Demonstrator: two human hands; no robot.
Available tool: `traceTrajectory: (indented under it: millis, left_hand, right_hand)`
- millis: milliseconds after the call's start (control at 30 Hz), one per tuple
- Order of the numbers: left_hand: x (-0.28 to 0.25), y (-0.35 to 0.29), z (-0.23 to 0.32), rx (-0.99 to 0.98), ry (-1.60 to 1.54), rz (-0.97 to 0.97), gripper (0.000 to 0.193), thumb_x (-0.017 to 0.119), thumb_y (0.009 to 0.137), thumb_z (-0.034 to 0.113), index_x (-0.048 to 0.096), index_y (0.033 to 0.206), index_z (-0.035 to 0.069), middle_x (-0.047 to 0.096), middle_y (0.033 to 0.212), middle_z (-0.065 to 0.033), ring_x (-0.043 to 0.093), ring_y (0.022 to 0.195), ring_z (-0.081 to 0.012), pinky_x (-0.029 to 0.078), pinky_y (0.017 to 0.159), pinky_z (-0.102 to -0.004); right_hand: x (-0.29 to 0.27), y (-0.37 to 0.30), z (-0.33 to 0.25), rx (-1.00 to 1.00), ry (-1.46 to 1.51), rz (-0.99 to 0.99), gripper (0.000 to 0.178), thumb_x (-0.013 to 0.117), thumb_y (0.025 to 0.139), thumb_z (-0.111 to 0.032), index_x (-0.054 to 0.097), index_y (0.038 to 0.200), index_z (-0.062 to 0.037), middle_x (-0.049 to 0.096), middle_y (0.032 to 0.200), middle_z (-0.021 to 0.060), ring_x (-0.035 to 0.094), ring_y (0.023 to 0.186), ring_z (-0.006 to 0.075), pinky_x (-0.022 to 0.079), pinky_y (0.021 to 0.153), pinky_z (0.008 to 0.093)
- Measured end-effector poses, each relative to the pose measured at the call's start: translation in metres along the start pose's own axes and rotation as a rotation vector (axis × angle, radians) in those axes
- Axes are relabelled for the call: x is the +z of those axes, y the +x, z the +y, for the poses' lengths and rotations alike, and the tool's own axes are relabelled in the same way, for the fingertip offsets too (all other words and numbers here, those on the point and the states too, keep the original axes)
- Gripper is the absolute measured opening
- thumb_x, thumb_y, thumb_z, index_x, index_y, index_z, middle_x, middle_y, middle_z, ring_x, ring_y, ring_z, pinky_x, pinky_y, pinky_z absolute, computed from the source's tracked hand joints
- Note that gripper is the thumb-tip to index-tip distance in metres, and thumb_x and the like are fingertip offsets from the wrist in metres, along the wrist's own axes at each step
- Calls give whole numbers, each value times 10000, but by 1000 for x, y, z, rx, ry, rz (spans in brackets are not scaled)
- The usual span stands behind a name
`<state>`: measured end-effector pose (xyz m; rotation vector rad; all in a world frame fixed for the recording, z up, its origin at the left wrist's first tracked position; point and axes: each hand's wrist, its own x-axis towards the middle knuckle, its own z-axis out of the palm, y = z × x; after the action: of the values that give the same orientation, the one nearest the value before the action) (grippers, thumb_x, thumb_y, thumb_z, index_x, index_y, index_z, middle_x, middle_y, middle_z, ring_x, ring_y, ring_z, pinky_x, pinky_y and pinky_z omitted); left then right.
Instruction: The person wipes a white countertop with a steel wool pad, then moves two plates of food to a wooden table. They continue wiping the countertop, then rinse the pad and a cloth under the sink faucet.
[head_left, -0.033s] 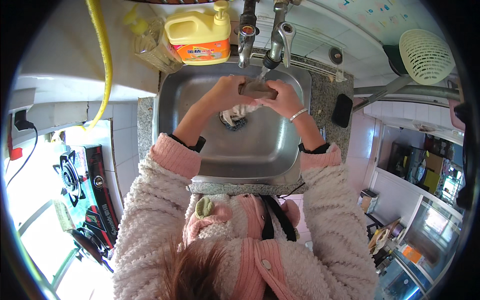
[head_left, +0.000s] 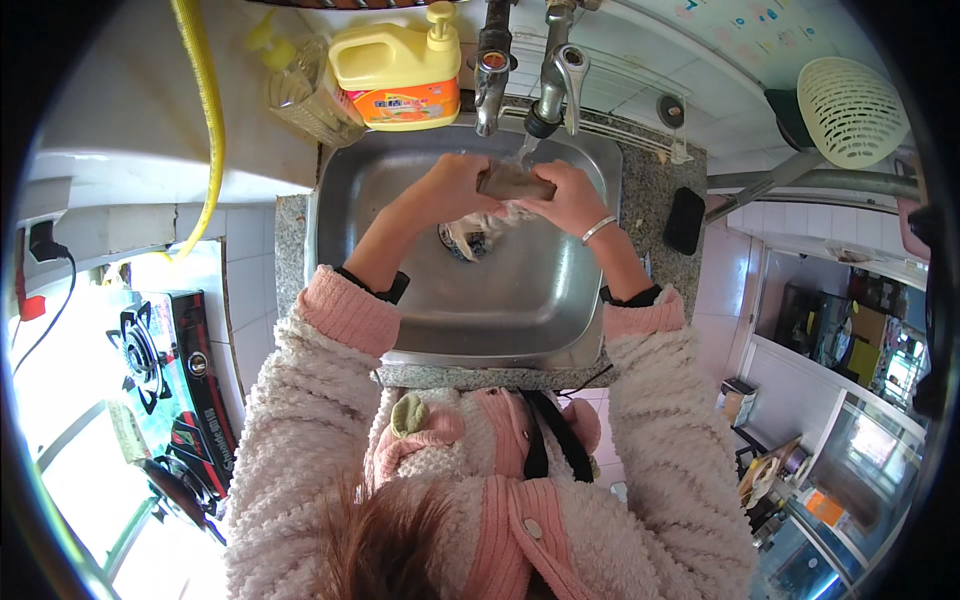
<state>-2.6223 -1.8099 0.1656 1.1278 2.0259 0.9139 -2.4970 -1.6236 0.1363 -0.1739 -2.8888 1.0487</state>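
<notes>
Both hands are together over the far part of the metal sink (head_left: pixel 440 300), beneath running water. My left hand (head_left: pixel 455 187) grips the left end of a grey-brown oblong thing (head_left: pixel 516 184); its exact kind I cannot make out. My right hand (head_left: pixel 565 190) closes on the right end, thumb and fingers pressed to it. Under it, a pale, ragged, stringy mass (head_left: pixel 468 235) hangs or lies over the drain (head_left: pixel 465 250); whether the two are joined is hidden. Water falls from the right tap (head_left: pixel 545 112) onto or just behind the thing.
Another tap (head_left: pixel 491 90) stands left of the running one. A yellow pump jug (head_left: pixel 400 75) and a clear ribbed container (head_left: pixel 310 105) stand behind the sink. Right of it lies a black oblong thing (head_left: pixel 684 222) on the stone counter. A yellow hose (head_left: pixel 208 130) hangs at the left.
The pale stringy mass has shifted slightly and spread to the right under my hands. Both hands keep their grip in nearly the same place, and the water still runs.
</notes>
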Motion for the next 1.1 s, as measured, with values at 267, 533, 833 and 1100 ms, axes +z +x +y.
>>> traceTrajectory:
  millis: [267,533,833,1100]
  left_hand:
    - [-23,-6,-35,-22,-24,35,341,714,771,232,641,1022,13,659,821,-97,601,720,-186,462,674,-311]
    - [-6,5,-56,-108,-456,332,247,632,875,249,643,998,35,621,776,-55,542,713,-79,435,654,-237]
    - [43,3,-55,-650,-218,740,330,623,866,322,597,1072,65,557,1018,-202,545,965,-338,436,862,-419]
    - [142,9,-43,-268,-1931,167,353,391,956,367,553,1036,64,603,989,-78,606,851,-208,520,726,-350]
  right_hand:
    - [-46,-17,41,281,205,-31,271,724,691,-141,587,888,-15,583,795,53,525,672,112,449,640,262]
    - [-53,-8,42,423,965,214,308,650,815,-157,529,1085,-75,584,962,6,577,776,97,499,657,253]
    - [-5,-2,-13,380,1018,305,309,543,862,-115,525,1170,-106,596,997,51,612,812,150,547,631,281]
    - [7,-22,-83,-53,450,49,368,499,830,-57,564,1192,-78,646,974,150,628,798,288,500,691,344]
